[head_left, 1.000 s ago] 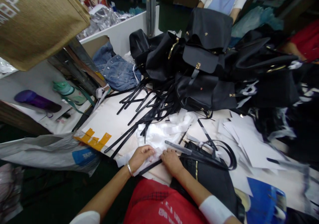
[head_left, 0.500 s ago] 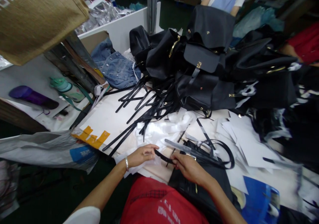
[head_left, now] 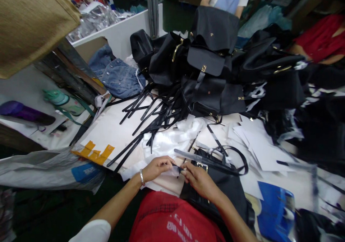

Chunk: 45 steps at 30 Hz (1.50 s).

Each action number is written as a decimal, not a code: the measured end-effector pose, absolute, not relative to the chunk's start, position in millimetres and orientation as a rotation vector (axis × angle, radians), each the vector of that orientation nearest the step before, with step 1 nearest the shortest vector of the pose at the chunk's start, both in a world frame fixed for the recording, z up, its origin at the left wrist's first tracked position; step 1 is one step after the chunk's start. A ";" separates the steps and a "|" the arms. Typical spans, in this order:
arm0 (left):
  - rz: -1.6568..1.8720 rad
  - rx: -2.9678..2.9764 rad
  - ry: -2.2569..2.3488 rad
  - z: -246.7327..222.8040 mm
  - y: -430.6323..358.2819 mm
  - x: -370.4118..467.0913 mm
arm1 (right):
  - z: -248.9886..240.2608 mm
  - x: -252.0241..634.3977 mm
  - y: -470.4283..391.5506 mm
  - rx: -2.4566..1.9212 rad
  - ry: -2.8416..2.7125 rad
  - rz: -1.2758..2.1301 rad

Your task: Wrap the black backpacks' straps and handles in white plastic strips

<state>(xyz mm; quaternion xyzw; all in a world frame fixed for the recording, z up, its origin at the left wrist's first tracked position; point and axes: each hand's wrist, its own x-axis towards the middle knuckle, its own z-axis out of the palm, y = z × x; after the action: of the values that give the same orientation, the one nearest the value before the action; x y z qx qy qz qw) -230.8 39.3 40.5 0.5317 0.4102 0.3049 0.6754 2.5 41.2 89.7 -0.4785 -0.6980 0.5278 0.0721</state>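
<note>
My left hand [head_left: 159, 167], with a bracelet at its wrist, is closed around one end of a thin black strap [head_left: 176, 168]. My right hand [head_left: 198, 179] pinches the same strap a short way to the right, and only a small piece shows between the fingers. Clear plastic film hangs just below the left fingertips. Under my right hand and forearm lies a black backpack [head_left: 229, 190] with a gold buckle [head_left: 202, 166]. A plastic-wrapped strap [head_left: 188, 156] runs across its top. White wrapping sheets [head_left: 172, 138] lie just beyond my hands.
Several black bags [head_left: 215, 30] are piled at the back, with loose black straps [head_left: 151, 123] spread before them. White paper sheets [head_left: 265, 148] and a blue object [head_left: 275, 209] are on the right. Denim clothing [head_left: 115, 73] sits back left. Two co-workers stand beyond the pile.
My hands have drawn closer together, so less of the black strap shows between them. The whole scene has shifted slightly left as the camera turned.
</note>
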 end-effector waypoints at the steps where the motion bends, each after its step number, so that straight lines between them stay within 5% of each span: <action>1: 0.702 1.181 0.930 41.9 39.3 -232.0 | 91.9 6.2 41.7 -1.478 -2.089 1.509; 45: 0.660 1.119 1.110 44.2 43.6 -230.4 | 118.5 44.9 35.3 -1.601 -2.095 1.452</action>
<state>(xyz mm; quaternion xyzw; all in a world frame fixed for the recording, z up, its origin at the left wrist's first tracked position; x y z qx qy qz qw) -230.4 43.6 44.2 0.4940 0.4900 0.2914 0.6565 44.9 35.3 118.5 -0.5307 -0.6945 0.4814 0.0658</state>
